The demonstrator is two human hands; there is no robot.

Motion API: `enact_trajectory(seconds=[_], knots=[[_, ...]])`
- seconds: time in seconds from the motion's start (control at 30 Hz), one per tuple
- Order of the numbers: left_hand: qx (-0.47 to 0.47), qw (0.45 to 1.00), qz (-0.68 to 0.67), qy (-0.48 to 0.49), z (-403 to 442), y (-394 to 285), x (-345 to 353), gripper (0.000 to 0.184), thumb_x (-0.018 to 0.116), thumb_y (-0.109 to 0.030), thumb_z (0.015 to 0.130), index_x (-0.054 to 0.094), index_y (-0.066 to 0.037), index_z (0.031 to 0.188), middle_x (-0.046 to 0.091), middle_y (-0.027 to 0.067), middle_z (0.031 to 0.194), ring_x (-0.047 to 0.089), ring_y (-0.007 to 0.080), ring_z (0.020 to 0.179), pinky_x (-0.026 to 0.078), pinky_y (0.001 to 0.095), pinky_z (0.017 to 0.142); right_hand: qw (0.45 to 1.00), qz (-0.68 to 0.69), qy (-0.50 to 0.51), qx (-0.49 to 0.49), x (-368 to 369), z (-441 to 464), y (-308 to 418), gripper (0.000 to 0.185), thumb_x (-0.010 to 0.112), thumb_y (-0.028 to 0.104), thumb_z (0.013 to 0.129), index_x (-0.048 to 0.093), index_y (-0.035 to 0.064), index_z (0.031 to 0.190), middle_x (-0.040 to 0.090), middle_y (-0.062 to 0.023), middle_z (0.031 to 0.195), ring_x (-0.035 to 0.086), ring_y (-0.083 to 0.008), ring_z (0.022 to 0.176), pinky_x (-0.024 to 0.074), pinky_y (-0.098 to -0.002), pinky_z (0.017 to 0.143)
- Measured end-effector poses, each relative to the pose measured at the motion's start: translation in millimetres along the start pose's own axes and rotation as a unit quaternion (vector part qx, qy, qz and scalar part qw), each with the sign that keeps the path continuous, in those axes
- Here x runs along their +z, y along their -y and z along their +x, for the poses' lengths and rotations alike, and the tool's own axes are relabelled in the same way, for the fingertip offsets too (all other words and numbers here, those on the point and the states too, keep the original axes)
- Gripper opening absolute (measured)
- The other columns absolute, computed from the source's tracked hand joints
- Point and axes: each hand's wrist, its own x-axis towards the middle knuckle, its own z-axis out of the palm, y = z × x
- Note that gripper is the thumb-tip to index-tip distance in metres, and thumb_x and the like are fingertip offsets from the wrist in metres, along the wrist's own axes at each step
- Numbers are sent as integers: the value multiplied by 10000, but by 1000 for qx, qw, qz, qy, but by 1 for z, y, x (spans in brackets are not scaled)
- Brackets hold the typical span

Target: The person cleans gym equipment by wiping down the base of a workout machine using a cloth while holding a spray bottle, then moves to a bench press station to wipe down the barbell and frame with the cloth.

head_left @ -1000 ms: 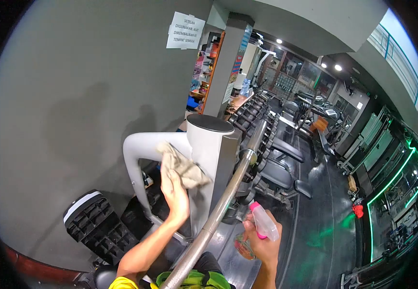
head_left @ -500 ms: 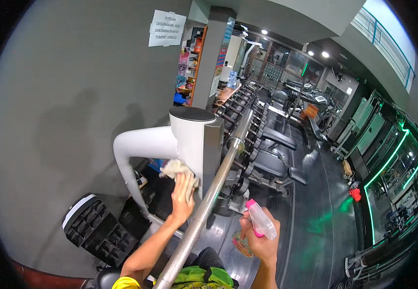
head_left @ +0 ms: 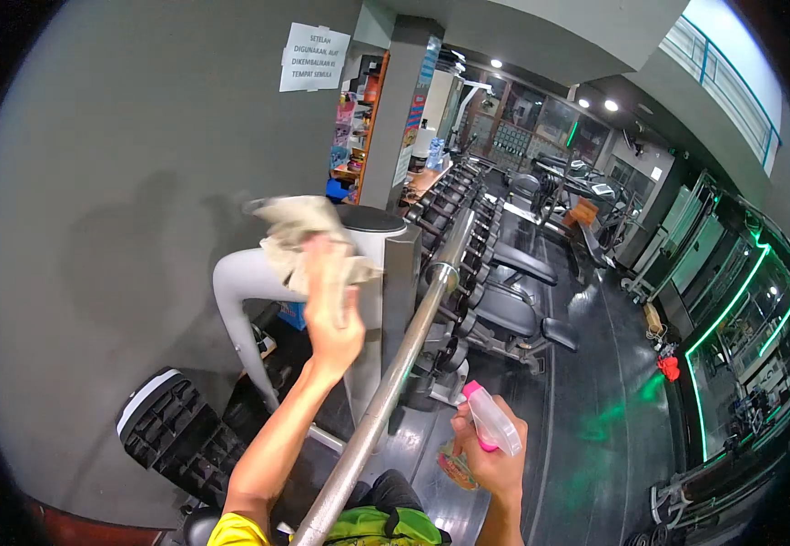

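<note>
My left hand (head_left: pixel 329 314) is raised with a cream cloth (head_left: pixel 299 227) bunched at its fingers, blurred by motion. Hand and cloth cover part of a white machine frame (head_left: pixel 248 282) and its upright post; whether they touch it I cannot tell. A spray bottle (head_left: pixel 495 420) with a clear head and pink nozzle is gripped in my right hand (head_left: pixel 497 460). The bottle's lower body shows to the left of that hand. Between my two arms a long metal bar (head_left: pixel 401 359) runs diagonally.
A black weight stack-like rack piece (head_left: pixel 177 428) leans by the grey wall at left. Ahead stand a dumbbell rack (head_left: pixel 450 196) and a padded bench (head_left: pixel 509 305). A green-lit mirror (head_left: pixel 745 337) lines the right side. A paper sign (head_left: pixel 315 56) hangs on the wall.
My left hand and the cloth have moved up, from the side of the white post to near its top. My right hand with the spray bottle has stayed almost still.
</note>
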Motion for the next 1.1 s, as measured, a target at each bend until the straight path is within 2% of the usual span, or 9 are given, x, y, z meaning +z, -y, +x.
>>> enact_trajectory(seconds=[0.13, 0.47, 0.53, 0.63, 0.67, 0.8, 0.83, 0.93, 1.1], knots=[[145, 972, 138, 124, -43, 36, 31, 680, 596, 68, 643, 515, -76, 1302, 440, 175, 1372, 316, 393, 1332, 219, 555, 1097, 999, -3, 17, -37, 3, 3, -2, 168, 668, 18, 776, 605, -28, 925, 640, -83, 743, 617, -121, 598, 466, -244, 541], [-26, 947, -16, 320, -200, 68, -10, 673, 603, 71, 603, 553, -97, 1252, 561, 232, 1185, 481, 433, 1170, 352, 474, 1050, 998, 9, 28, -61, 8, 5, -6, 137, 657, 2, 809, 580, -34, 917, 600, -64, 712, 571, -100, 518, 439, -232, 478], [-179, 942, -125, 255, -177, 38, -15, 455, 531, 54, 773, 543, -41, 1217, 536, 262, 1216, 501, 396, 1179, 376, 434, 1027, 999, 14, 18, -35, 7, 4, -6, 158, 671, 26, 776, 607, -23, 913, 633, -73, 726, 602, -112, 572, 461, -241, 529], [-293, 942, -150, -72, -152, 21, 12, 343, 336, -192, 1009, 433, 19, 1261, 579, 163, 1109, 588, 230, 1026, 451, 333, 898, 1000, 17, 8, 8, 7, 5, -2, 180, 683, 54, 747, 634, -11, 908, 661, -79, 732, 628, -119, 617, 478, -249, 572], [-397, 865, -282, -118, -115, -5, 3, 362, 331, -217, 1014, 401, 12, 1286, 563, 140, 1086, 597, 196, 961, 469, 301, 852, 999, 16, 8, 26, 7, 6, -1, 176, 682, 59, 752, 633, -9, 907, 656, -76, 723, 622, -115, 608, 474, -248, 565], [-232, 916, -314, -93, -39, -15, 7, 362, 376, -173, 994, 397, 1, 1310, 546, 162, 1191, 600, 193, 993, 470, 299, 875, 1000, 15, 9, -1, 12, 8, -9, 168, 677, 65, 763, 634, -8, 908, 654, -69, 712, 613, -103, 590, 468, -245, 553], [-91, 985, -146, -17, -29, -9, 7, 372, 438, -101, 955, 424, -16, 1316, 527, 174, 1259, 566, 257, 1087, 424, 356, 967, 999, 12, 23, -22, 13, 9, -12, 148, 665, 30, 787, 608, -24, 912, 627, -70, 709, 589, -103, 549, 451, -240, 512], [224, 952, 78, 195, -38, 24, 20, 604, 653, -45, 696, 527, -111, 1283, 536, 167, 1242, 452, 341, 1198, 277, 543, 1065, 998, 22, 45, -31, 16, 8, -9, 132, 649, -10, 812, 582, -41, 922, 602, -71, 703, 566, -103, 508, 434, -234, 473], [130, 951, 80, 269, -111, 50, 21, 718, 732, -94, 583, 545, -181, 1271, 567, 24, 1216, 469, 345, 1178, 238, 640, 1053, 998, 13, 50, -35, 16, 9, -13, 130, 638, -25, 811, 583, -40, 928, 609, -73, 699, 567, -102, 511, 437, -233, 481]])
